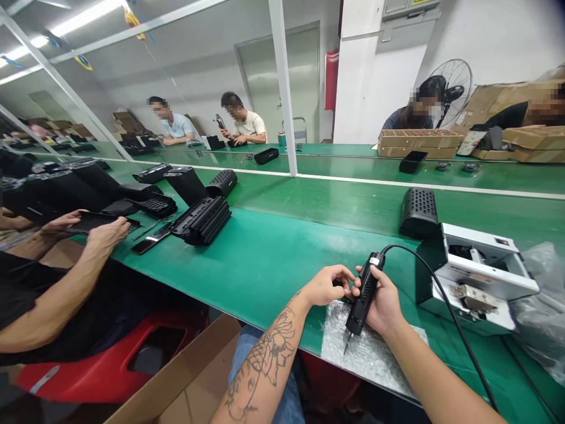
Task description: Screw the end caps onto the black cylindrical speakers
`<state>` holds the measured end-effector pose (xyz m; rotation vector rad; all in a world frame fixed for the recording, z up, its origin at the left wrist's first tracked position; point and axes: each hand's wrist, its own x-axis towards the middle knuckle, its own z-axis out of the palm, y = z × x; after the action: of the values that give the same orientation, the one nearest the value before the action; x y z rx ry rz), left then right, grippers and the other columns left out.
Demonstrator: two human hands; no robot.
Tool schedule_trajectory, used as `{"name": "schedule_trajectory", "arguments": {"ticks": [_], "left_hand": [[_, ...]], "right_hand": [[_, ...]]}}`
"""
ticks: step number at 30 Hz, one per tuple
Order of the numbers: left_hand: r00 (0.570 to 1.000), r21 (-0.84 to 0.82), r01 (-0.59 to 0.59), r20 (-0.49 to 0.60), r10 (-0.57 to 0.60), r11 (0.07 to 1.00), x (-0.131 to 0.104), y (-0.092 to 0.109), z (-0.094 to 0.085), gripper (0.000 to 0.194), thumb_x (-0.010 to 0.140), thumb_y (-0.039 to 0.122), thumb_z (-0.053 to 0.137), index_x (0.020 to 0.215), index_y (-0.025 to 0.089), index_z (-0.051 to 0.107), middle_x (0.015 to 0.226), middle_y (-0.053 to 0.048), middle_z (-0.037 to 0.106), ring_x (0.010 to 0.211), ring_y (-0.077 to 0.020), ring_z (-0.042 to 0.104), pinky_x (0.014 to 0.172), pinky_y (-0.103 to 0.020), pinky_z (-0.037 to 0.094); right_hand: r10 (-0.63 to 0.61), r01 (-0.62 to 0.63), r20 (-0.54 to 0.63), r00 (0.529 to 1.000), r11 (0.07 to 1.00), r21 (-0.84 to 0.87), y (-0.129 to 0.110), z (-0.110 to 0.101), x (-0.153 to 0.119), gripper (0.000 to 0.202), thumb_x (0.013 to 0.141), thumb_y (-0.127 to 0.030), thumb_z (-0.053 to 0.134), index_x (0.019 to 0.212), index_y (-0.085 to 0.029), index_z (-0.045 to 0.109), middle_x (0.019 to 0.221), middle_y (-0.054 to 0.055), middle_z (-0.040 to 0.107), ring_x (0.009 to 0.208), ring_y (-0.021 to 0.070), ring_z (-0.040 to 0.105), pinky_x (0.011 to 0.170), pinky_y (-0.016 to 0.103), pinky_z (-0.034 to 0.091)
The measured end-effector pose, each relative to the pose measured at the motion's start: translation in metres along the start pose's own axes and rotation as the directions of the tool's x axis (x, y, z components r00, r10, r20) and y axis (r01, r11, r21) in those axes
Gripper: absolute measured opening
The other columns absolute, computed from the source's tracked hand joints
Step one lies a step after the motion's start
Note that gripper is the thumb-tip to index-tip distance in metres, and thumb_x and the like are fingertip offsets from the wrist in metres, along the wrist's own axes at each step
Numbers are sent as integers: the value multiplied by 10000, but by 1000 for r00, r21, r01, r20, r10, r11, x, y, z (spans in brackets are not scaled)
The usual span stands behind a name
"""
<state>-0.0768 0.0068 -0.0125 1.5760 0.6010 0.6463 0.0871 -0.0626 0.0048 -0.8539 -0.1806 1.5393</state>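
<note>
My right hand (384, 300) is wrapped around a black electric screwdriver (364, 297). Its bit slants down toward the bench's front edge, and a black cable curves from its top to the right. Close on its left side is my left hand (329, 285), fingers curled in and tips meeting the right fingertips beside the tool. Whatever those left fingers may pinch is too small or hidden to make out. Beneath the screwdriver lies a sheet of bubble wrap (333, 335) on the green bench mat (265, 259).
A white and black screw feeder machine (481, 277) stands at right, with a perforated black housing (418, 212) behind it. Several black housings (203, 218) and a phone (152, 238) lie left. A co-worker's hands (106, 235) hold a black part there. An open cardboard box (189, 377) sits below the bench.
</note>
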Motion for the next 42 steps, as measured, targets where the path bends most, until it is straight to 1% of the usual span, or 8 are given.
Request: {"name": "schedule_trajectory", "arguments": {"ticks": [10, 17, 24, 33, 42], "left_hand": [[1000, -22, -7, 10, 7, 1000, -1, 0, -1, 458, 627, 74, 568, 1062, 128, 699, 806, -12, 691, 774, -146, 642, 792, -273, 522], [1000, -55, 0, 23, 2, 998, 0, -3, 0, 466, 639, 91, 571, 1093, 136, 667, 806, 2, 653, 771, -136, 611, 795, -274, 512], [1000, -52, -6, 18, 7, 999, 0, -2, 2, 419, 670, 79, 581, 1072, 146, 678, 825, 8, 626, 776, -123, 577, 790, -252, 489], [1000, -48, -12, 23, 14, 999, -1, 0, 1, 435, 644, 70, 573, 1062, 139, 675, 784, 11, 635, 749, -127, 595, 784, -261, 507], [1000, -6, -23, -12, 23, 1000, -1, -1, 3, 456, 641, 39, 567, 1069, 144, 684, 783, 16, 648, 747, -118, 603, 784, -242, 503]], "right_hand": [[-10, 10, -2, 1000, 1000, 6, 1, 1, -1, 251, 895, -401, 702, 1013, -180, 679, 655, 19, 642, 517, 184, 580, 585, 404, 636], [-23, 23, -4, 1000, 1000, -4, 2, 4, -2, 265, 879, -407, 713, 1007, -178, 678, 648, 22, 643, 514, 187, 575, 561, 397, 626], [-41, 41, -20, 999, 999, -12, 4, 4, -1, 260, 894, -411, 695, 1007, -179, 671, 643, 21, 652, 532, 189, 587, 551, 380, 618], [-40, 40, -2, 999, 999, -1, 4, 2, -1, 282, 855, -405, 742, 999, -170, 683, 644, 24, 653, 519, 194, 593, 562, 384, 613], [-44, 44, -16, 999, 999, 15, 4, 2, -1, 282, 862, -426, 738, 1004, -192, 672, 644, 14, 652, 522, 203, 603, 563, 397, 616]]}}
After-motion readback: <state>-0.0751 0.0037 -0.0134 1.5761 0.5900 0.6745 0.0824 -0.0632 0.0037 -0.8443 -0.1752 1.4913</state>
